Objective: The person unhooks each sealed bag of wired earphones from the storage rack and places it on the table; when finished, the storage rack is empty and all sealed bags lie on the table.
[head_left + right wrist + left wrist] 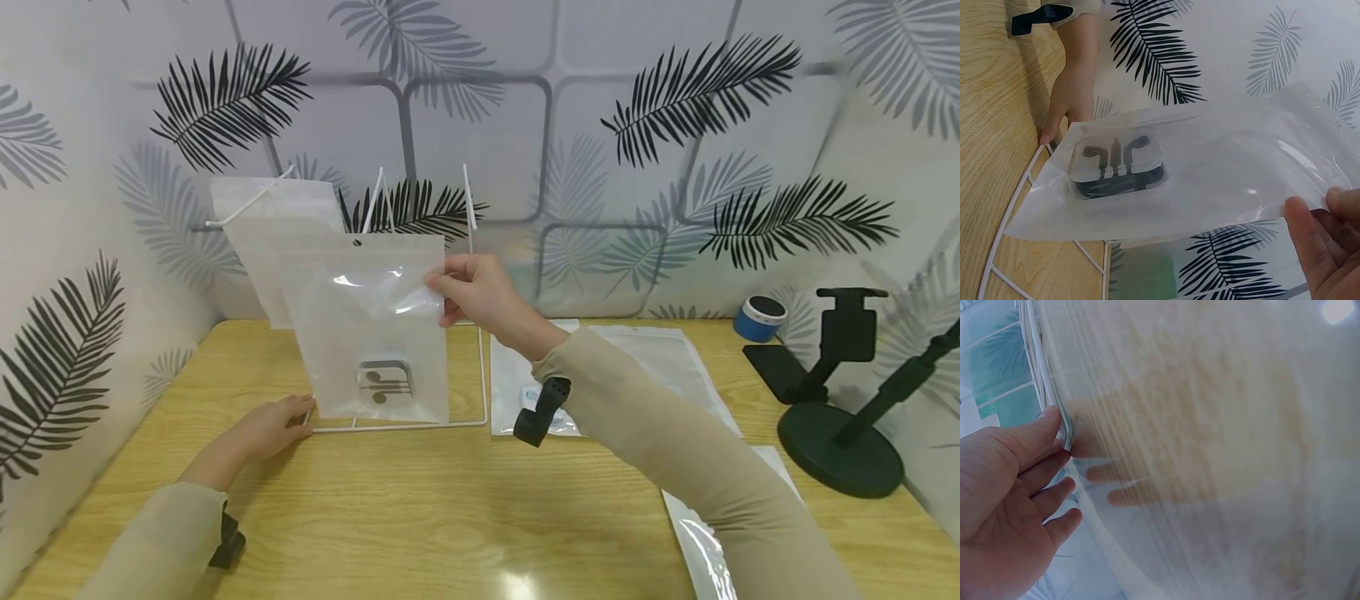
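Earphones [1116,159] — in bag [375,325] (stand [825,454] far right)

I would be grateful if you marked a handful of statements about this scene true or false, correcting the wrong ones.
1. The right hand pinches the edge of a translucent white plastic bag holding earphones. True.
2. The left hand touches the front left corner of the white wire rack. True.
3. A cylinder stands left of the rack. False: the short blue cylinder with a black top is right of it.
4. A stand lies toppled. False: the black round-based metal-look stand is upright.
5. The rack rests on a light wooden table. True.
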The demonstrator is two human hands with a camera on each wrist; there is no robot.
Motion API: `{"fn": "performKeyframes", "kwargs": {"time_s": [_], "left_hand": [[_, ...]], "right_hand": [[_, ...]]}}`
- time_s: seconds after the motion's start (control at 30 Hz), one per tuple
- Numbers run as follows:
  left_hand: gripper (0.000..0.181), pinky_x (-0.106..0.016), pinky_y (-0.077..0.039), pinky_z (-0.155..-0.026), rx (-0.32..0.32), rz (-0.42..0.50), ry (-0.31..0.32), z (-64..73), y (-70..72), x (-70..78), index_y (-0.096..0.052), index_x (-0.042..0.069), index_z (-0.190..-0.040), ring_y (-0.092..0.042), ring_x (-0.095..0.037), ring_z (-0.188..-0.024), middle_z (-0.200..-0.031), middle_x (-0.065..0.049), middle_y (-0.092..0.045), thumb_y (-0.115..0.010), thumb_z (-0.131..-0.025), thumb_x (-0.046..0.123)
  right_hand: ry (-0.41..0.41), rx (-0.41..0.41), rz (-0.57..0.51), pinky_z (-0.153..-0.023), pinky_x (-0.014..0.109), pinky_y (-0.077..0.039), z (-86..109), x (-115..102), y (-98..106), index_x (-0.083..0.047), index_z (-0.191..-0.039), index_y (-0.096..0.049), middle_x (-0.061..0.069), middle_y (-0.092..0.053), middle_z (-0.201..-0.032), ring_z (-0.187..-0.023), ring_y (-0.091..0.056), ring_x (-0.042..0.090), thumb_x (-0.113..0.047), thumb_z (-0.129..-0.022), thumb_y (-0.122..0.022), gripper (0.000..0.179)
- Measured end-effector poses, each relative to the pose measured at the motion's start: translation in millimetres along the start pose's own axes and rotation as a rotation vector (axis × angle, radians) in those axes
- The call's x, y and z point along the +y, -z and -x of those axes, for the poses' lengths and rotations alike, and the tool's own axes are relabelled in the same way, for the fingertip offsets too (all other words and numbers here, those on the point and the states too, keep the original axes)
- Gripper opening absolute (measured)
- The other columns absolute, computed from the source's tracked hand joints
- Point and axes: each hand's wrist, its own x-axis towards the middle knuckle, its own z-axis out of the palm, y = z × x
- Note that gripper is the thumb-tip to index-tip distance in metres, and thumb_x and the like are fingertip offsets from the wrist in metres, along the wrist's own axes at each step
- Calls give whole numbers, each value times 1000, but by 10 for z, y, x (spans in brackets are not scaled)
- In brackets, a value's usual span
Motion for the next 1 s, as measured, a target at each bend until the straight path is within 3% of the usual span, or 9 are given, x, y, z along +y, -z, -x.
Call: {"fn": "performKeyframes", "kwargs": {"time_s": [0.43,1.0], "left_hand": [[42,-60,-34,-93,15,35,-2,-10,12,11,-51,-2,-128,-40,-51,-116,-128,-31,-44,-59,-91,15],[51,-58,-31,-96,-31,26,33,15,46,36,-42,-13,-130,-34,-51,-119,-133,-33,-37,-58,-91,17]], "right_hand": [[14,-74,24,-57,32,-55,169,-15,18,9,-99,-64,5,-57,-63,-50,-53,14,-4,-91,-58,17],[4,-133,67,-61,41,-55,595,120,298,2,-79,-63,8,-54,-59,-53,-56,18,-7,-89,-60,14]]}}
